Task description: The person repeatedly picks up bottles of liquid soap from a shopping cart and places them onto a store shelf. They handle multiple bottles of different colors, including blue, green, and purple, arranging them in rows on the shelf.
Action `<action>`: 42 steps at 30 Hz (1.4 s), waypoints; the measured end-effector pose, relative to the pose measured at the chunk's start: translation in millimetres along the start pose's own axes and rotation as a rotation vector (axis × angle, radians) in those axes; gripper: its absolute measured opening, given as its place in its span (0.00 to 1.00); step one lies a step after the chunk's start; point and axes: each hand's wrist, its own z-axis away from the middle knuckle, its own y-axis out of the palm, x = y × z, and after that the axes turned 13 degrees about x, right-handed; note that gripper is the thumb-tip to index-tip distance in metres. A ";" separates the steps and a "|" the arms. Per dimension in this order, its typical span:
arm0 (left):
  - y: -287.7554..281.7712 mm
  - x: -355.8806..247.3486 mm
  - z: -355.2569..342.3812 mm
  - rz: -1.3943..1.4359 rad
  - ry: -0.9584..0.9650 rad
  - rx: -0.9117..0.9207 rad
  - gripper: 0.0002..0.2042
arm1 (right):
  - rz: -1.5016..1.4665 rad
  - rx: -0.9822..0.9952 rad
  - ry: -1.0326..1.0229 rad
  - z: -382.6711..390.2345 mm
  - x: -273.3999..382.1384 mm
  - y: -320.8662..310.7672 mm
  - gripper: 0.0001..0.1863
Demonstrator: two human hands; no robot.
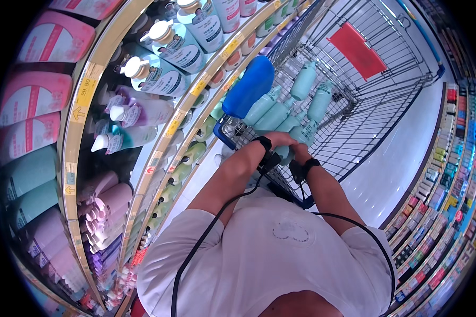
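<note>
My left hand (277,140) and my right hand (301,153) are both closed around a mint-green bottle (305,134) at the near end of a metal shopping cart (373,111), their fingertips partly hidden. Several similar mint-green bottles (304,79) lie inside the cart, just beyond my hands. A blue padded piece (248,84) sits at the cart's left side, above my left hand. Black devices on straps, with cables, are on both my wrists.
Shelves of large pump bottles (172,50) stand close on my left, with pink and green packages (34,95) at the far left. A white glossy floor (396,164) runs right of the cart to shelves of small packaged goods (423,211). A red panel (357,50) hangs on the cart.
</note>
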 end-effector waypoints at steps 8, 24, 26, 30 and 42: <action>-27.0 -9.6 -2.5 -0.155 -0.005 0.058 0.39 | 0.313 0.071 -0.030 30.2 50.9 9.0 0.36; -2.6 26.0 242.3 0.158 0.946 -0.619 0.21 | 0.618 -0.335 0.006 21.5 61.2 9.3 0.28; 5.9 59.3 281.2 0.186 0.958 -0.756 0.20 | 0.683 -0.386 -0.118 -2.7 40.1 -11.0 0.27; 30.2 173.1 315.6 0.342 0.962 -1.140 0.17 | 0.223 -0.414 -0.087 27.1 96.3 14.7 0.29; 9.2 244.2 382.9 0.231 0.667 -1.782 0.32 | 0.395 0.000 -1.254 170.1 276.8 211.3 0.15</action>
